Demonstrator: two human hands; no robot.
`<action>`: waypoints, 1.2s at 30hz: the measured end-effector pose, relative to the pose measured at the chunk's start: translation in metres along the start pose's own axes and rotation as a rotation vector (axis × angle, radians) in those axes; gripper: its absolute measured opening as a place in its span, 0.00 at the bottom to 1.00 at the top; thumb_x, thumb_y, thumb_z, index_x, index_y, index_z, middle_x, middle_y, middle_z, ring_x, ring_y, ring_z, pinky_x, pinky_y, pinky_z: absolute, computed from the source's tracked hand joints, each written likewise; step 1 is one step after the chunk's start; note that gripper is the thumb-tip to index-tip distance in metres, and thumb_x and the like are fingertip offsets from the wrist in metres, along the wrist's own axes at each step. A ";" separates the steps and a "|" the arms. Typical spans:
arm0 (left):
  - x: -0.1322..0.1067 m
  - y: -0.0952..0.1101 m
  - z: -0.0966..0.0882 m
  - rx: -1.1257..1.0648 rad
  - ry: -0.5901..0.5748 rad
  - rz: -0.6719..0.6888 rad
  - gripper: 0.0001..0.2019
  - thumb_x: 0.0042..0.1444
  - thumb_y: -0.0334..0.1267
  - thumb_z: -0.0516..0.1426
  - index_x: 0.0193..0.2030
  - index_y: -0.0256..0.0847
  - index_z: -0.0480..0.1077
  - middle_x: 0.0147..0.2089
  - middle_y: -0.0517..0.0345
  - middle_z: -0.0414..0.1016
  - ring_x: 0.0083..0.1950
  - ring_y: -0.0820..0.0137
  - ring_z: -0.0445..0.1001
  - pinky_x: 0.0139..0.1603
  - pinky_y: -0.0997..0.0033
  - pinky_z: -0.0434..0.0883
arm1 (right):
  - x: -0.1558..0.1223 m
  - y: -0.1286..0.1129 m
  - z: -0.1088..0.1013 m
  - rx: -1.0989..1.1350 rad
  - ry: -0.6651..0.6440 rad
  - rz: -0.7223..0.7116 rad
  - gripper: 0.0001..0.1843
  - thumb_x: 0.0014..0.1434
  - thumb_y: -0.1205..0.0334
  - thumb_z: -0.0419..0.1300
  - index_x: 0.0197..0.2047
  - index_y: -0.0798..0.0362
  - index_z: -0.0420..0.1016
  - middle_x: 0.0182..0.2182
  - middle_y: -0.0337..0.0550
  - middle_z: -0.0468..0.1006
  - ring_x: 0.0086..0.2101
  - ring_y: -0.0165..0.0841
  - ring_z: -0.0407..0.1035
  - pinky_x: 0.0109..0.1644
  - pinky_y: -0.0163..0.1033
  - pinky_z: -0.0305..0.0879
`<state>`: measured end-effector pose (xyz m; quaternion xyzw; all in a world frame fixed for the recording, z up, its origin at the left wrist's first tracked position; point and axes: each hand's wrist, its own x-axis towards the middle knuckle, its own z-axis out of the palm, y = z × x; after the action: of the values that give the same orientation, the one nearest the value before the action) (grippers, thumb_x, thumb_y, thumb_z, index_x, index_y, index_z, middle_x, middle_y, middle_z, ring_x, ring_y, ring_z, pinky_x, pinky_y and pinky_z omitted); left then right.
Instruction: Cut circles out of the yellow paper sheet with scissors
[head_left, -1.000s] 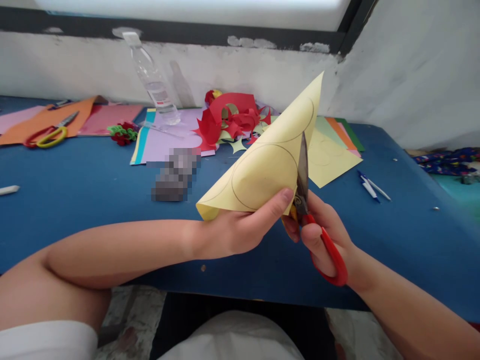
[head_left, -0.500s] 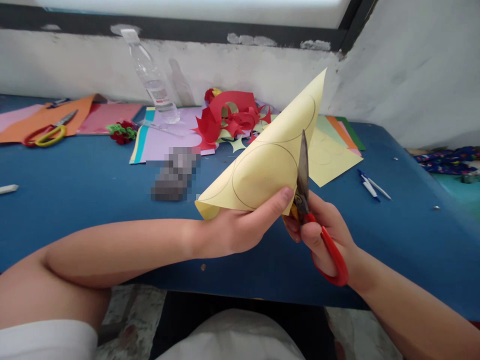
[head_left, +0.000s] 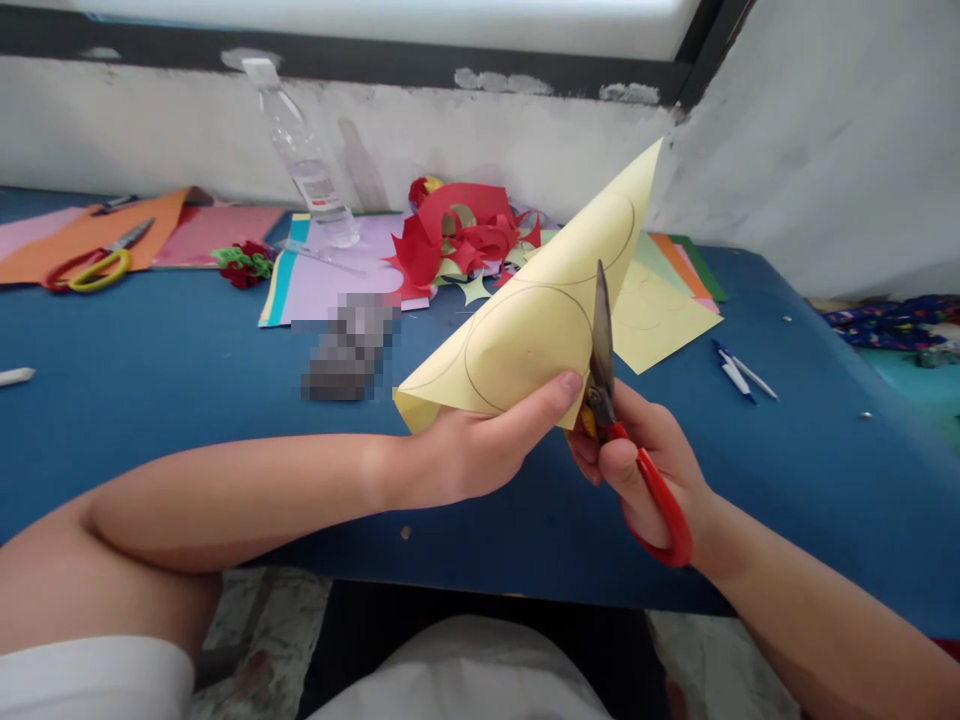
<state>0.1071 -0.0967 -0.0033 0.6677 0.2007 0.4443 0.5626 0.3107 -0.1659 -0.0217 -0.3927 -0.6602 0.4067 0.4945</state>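
Note:
My left hand (head_left: 487,445) grips a sheet of pale yellow paper (head_left: 529,345) from below, its thumb pressed on the front near the right edge. Pencilled circles mark the paper, which is bent and held up above the table. My right hand (head_left: 652,460) is closed round the handles of a pair of scissors (head_left: 602,350); one red loop shows, and a bit of yellow is seen behind the pivot. One blade stands in front of the paper, along the right side of the biggest circle. The other blade is hidden behind the sheet.
On the blue table (head_left: 225,370) lie red paper scraps (head_left: 457,240), a second pair of scissors (head_left: 97,270), coloured sheets (head_left: 667,310), pens (head_left: 739,370) and a blurred dark object (head_left: 351,350). A plastic bottle (head_left: 311,170) stands by the wall.
The scissors have shifted slightly left and up along the circle's edge. The paper's upper tip has swung a little to the right. My left hand keeps its hold.

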 end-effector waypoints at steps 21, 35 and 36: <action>-0.002 -0.002 0.002 0.036 0.079 0.004 0.15 0.74 0.53 0.73 0.61 0.51 0.89 0.54 0.55 0.96 0.69 0.49 0.90 0.81 0.52 0.82 | -0.001 -0.003 -0.001 0.001 -0.005 0.045 0.34 0.76 0.21 0.66 0.50 0.48 0.78 0.27 0.31 0.68 0.24 0.31 0.60 0.26 0.40 0.60; 0.001 0.000 0.012 -0.162 0.129 -0.126 0.20 0.68 0.59 0.75 0.54 0.47 0.89 0.53 0.52 0.95 0.72 0.47 0.88 0.81 0.48 0.82 | 0.000 -0.005 -0.003 0.006 0.008 0.011 0.33 0.76 0.23 0.67 0.47 0.48 0.78 0.27 0.31 0.69 0.23 0.29 0.60 0.26 0.39 0.58; 0.001 -0.001 0.011 -0.158 0.129 -0.126 0.19 0.67 0.59 0.75 0.54 0.48 0.89 0.53 0.52 0.95 0.73 0.47 0.88 0.82 0.48 0.82 | 0.000 -0.005 -0.003 0.006 0.007 0.014 0.33 0.76 0.23 0.67 0.47 0.48 0.78 0.27 0.31 0.69 0.23 0.29 0.60 0.26 0.39 0.58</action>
<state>0.1172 -0.1019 -0.0031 0.5775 0.2423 0.4646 0.6260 0.3131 -0.1672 -0.0168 -0.3971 -0.6546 0.4106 0.4952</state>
